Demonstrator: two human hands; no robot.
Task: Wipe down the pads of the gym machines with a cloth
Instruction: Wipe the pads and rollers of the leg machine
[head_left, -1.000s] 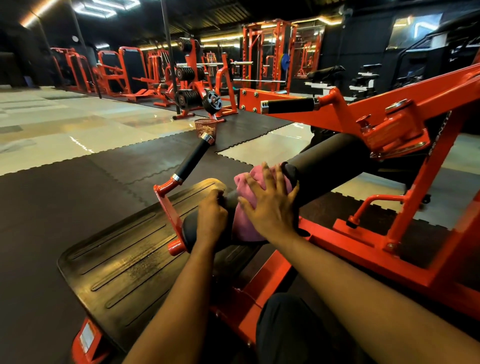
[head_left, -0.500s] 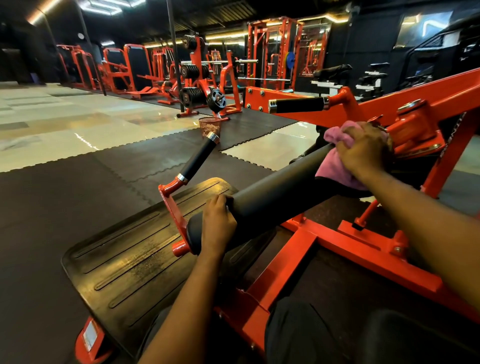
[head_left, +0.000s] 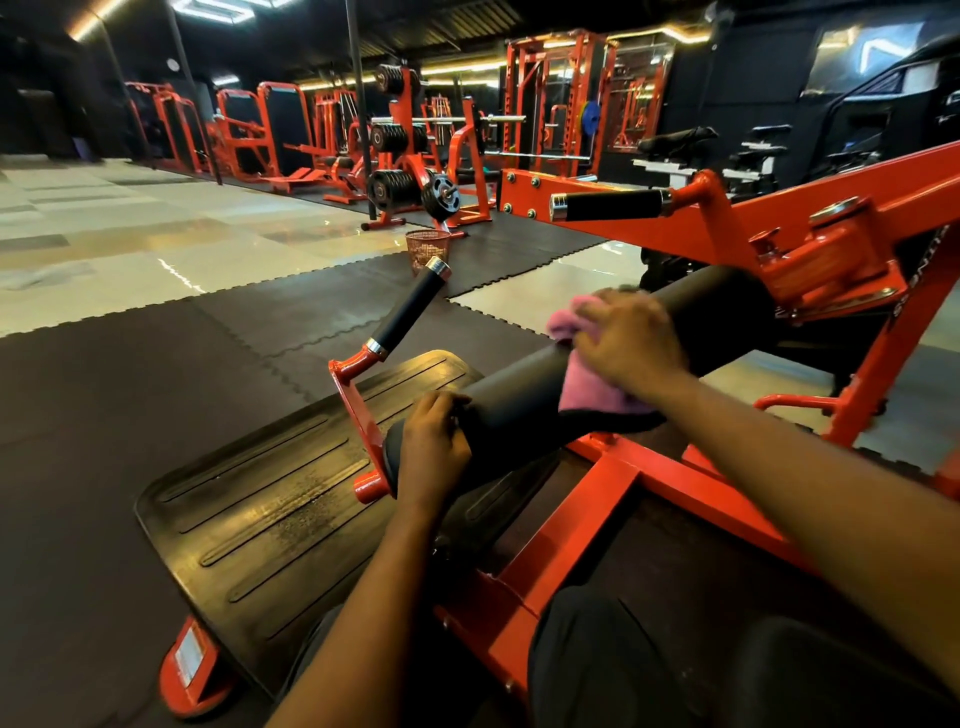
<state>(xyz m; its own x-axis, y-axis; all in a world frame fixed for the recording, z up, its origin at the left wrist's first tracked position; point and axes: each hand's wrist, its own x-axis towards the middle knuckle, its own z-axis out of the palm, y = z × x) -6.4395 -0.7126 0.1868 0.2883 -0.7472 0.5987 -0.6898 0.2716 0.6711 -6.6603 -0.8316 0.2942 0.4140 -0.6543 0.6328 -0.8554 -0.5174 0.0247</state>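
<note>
Rt hand has come back from the far end of the roller pad. Half a sec ago it was up by the orange bracket; now it sits approx mid-length, pink cloth dragged along under it. A sec ago it was down at the near end, so this reads as one out-and-back stroke, return leg under way

Near: your knee low in frame, dark trousers. Ribbed black footplate to the left, no cloth on it

Lt hand: hasn't shifted. Fingers curled over near end of pad, gripping it; prob. steadying so it won't turn under the wipe

Mid: rt hand fingers spread, palm down, pressing cloth onto top of pad. Cloth lies over the top and hangs down the side facing you, touching the pad. Slight blur on hand

What it means: top face looks covered both ways. Underside and far face are hidden, can't tell if wiped. Next you'd likely need to wrap the cloth round or turn the pad w/ lt hand

Beyond: two black handle grips, one angled up near the footplate, one horizontal further off. Mesh bin on floor mat. Plate tree, then orange racks at the back. Plenty of machines yet to do
</note>
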